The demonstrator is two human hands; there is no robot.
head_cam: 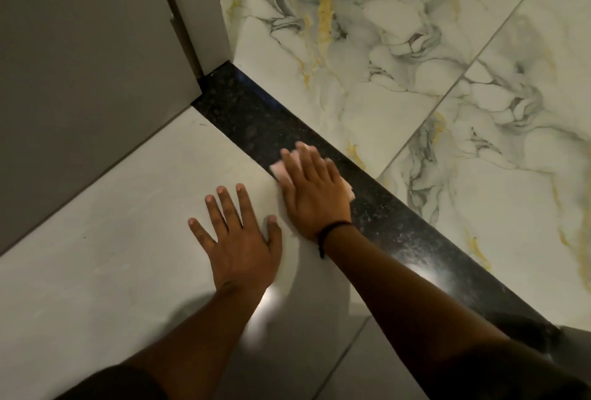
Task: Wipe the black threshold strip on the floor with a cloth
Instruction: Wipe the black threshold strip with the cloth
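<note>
Now the flat, open right hand (311, 195) presses a pale cloth (278, 172), peeking at ten o'clock, onto the speckled black threshold strip (399, 227).

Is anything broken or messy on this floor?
Nothing looks broken or spilled. The right hand presses a pale cloth flat on the black threshold strip, and the left hand rests flat on the plain grey tile. The strip only shows speckles and glare.

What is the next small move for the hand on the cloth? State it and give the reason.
Probably slide the right hand, flat on the cloth, up along the black threshold strip toward the door frame. That stretch lies just ahead of the fingertips, and the left hand is already braced on the grey tile.
</note>
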